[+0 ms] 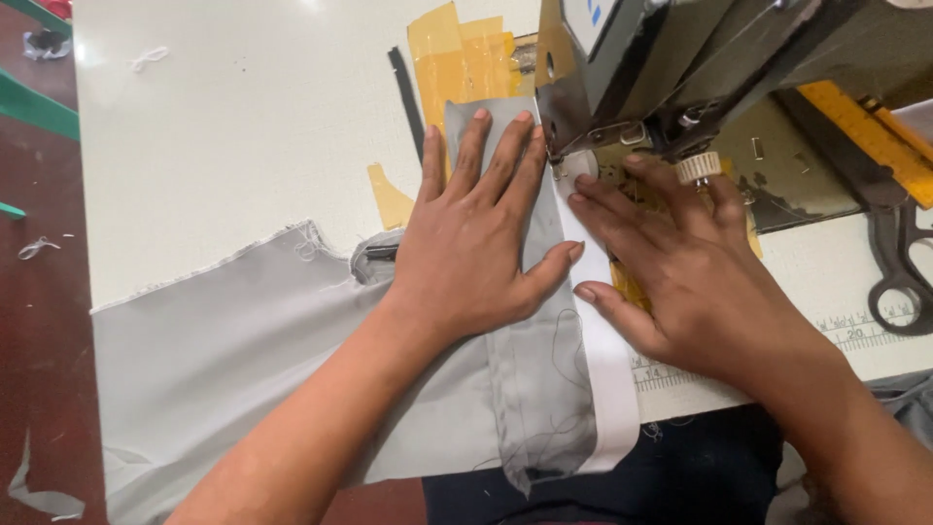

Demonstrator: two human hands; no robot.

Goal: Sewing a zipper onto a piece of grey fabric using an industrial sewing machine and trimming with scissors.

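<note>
The grey fabric strip point(536, 321) lies lengthwise toward the sewing machine point(680, 58). The left hand point(476, 233) presses it flat, fingers spread. The right hand point(680, 262) rests open on the strip's white edge point(603, 350), fingertips nearer the needle, which is apparently hidden.

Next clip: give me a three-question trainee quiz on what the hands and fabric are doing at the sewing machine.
1. True or false: the left hand lies flat on the grey fabric.
2. Which hand is nearer the presser foot? A) left B) right
3. What tool lies at the table's right edge?

Key:
1. True.
2. B: the right hand has its fingertips beside it, on the white strip.
3. Black scissors, below a yellow ruler.
</note>
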